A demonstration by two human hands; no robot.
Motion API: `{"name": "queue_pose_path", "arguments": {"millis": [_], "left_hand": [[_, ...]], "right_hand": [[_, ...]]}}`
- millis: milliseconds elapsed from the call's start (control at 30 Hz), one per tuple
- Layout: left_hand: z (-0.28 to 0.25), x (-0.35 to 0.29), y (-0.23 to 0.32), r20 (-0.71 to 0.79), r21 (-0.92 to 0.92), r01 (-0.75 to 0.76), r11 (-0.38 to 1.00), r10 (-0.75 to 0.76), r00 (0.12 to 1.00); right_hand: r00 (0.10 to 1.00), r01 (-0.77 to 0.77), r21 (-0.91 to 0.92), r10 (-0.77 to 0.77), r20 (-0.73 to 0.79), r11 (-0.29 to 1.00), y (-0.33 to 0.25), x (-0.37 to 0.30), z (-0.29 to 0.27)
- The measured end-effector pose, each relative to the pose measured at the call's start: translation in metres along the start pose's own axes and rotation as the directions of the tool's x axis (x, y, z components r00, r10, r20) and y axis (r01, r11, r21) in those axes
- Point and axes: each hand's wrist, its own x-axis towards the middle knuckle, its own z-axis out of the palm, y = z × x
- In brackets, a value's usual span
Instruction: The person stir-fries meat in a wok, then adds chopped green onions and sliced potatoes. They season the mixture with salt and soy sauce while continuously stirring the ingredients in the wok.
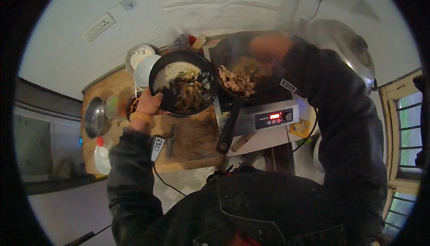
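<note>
My left hand is closed on the near-left rim of a black bowl, tilted beside the cooking pan. Inside it lie dark, chopped food pieces against a pale patch at the far left. Light brown meat slices sit in a dark pan, whose black handle points toward me. Over the pan's far right side my right hand looks rounded and closed, hazy in steam. What it grips, if anything, I cannot make out.
The pan sits on an induction cooker with a lit red display. On the wooden board at left are a metal bowl, white bowls and a dark utensil. A large lidded metal pot stands at far right.
</note>
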Motion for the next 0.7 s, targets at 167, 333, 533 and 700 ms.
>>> {"name": "queue_pose_path", "arguments": {"millis": [167, 333, 533, 700], "left_hand": [[0.000, -0.004, 0.003, -0.011, -0.039, 0.020, 0.999, -0.021, 1.000], [0.001, -0.005, 0.009, -0.008, -0.074, 0.046, 0.996, -0.047, 0.999], [-0.001, 0.004, 0.002, -0.033, 0.021, -0.006, 1.000, 0.007, 0.999], [-0.003, 0.011, -0.005, -0.002, -0.066, -0.020, 0.998, 0.020, 1.000]], "right_hand": [[0.975, -0.039, -0.050, 0.049, 0.217, 0.998, -0.043, 0.026, -0.032], [0.978, -0.010, -0.156, 0.042, 0.205, 0.988, -0.072, 0.016, -0.066], [0.974, 0.220, -0.172, -0.227, -0.024, 0.960, -0.086, 0.003, -0.085], [0.962, 0.236, -0.009, -0.235, -0.139, 0.972, -0.089, 0.022, -0.074]]}}
